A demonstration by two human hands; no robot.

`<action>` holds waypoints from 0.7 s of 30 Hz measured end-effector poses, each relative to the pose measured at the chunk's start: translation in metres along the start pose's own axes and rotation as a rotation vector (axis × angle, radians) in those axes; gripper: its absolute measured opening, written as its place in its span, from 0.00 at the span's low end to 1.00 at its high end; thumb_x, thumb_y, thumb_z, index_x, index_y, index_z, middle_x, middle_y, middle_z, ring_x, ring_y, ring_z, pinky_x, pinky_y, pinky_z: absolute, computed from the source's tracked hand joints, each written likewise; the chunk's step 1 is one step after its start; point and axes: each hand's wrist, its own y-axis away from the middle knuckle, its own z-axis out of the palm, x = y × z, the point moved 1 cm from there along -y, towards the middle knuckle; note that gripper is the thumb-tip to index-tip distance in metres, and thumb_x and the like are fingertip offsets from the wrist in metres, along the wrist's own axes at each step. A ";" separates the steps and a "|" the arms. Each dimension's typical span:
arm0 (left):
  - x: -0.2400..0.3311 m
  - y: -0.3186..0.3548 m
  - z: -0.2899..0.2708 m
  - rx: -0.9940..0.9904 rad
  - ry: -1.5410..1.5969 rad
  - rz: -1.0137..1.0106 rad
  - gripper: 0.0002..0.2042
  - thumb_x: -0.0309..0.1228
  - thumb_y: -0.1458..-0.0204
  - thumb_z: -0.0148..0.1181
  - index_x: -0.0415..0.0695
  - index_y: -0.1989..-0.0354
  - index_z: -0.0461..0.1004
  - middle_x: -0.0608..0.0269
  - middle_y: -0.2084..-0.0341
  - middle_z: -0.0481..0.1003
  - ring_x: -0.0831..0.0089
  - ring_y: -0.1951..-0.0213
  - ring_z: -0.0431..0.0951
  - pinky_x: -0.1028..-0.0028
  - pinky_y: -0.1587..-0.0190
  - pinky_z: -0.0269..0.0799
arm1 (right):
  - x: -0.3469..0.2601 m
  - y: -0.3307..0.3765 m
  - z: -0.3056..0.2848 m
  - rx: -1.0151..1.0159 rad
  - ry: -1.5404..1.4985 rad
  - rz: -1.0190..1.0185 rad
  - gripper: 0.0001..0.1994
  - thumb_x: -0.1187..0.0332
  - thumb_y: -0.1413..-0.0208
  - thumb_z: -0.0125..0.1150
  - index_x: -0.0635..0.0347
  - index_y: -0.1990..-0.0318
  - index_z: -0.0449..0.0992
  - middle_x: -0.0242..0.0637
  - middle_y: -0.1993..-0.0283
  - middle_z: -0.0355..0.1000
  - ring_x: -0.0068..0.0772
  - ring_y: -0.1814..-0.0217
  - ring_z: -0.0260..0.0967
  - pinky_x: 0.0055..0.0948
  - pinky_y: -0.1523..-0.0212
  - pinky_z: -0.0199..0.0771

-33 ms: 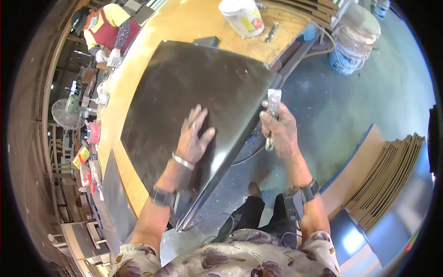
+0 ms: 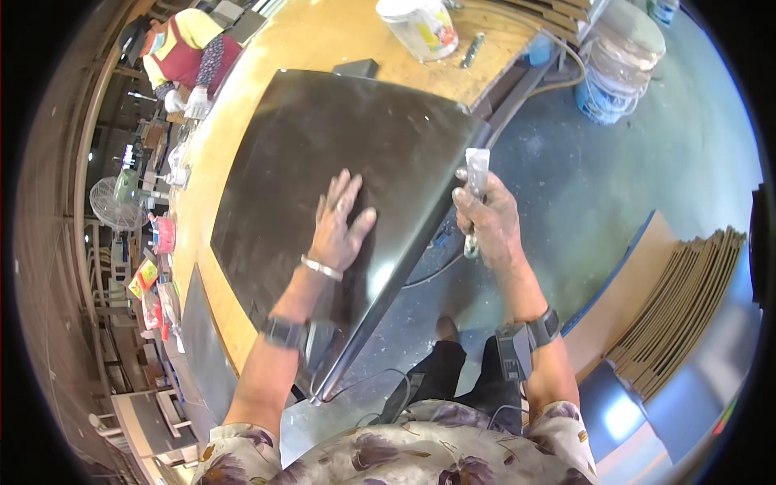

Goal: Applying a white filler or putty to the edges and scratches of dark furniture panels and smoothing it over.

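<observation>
Right hand clamped on scraper; left hand, fingers apart, on dark panel. Risk: scratched panel if scraper tips.

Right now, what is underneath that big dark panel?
The dark panel lies over a yellow table, visible past its far and left edges. A dark block shows at the far edge; whether it reaches underneath is hidden, as is the rest.

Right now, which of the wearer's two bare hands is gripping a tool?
The right hand, closed around a pale tool; the left hand is open, palm down over the dark panel.
</observation>
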 end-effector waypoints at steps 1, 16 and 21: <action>-0.009 -0.014 0.006 -0.024 -0.019 -0.050 0.28 0.45 0.48 0.48 0.51 0.39 0.52 0.54 0.38 0.47 0.53 0.37 0.45 0.52 0.39 0.39 | 0.004 -0.004 -0.002 -0.026 -0.006 -0.002 0.11 0.75 0.49 0.53 0.65 0.57 0.67 0.25 0.80 0.60 0.14 0.83 0.55 0.16 0.83 0.56; -0.029 -0.054 0.012 0.058 -0.145 -0.049 0.24 0.40 0.44 0.39 0.45 0.40 0.53 0.53 0.39 0.49 0.58 0.37 0.46 0.62 0.38 0.40 | 0.043 0.028 -0.067 0.078 0.187 -0.001 0.26 0.53 0.39 0.37 0.61 0.40 0.56 0.40 0.57 0.67 0.30 0.62 0.64 0.30 0.54 0.62; -0.028 -0.055 0.013 0.064 -0.118 -0.008 0.22 0.36 0.43 0.37 0.42 0.40 0.54 0.51 0.39 0.50 0.57 0.38 0.48 0.65 0.38 0.43 | 0.027 0.022 -0.059 0.006 0.125 -0.045 0.21 0.62 0.41 0.44 0.63 0.43 0.60 0.32 0.67 0.66 0.16 0.74 0.56 0.16 0.71 0.62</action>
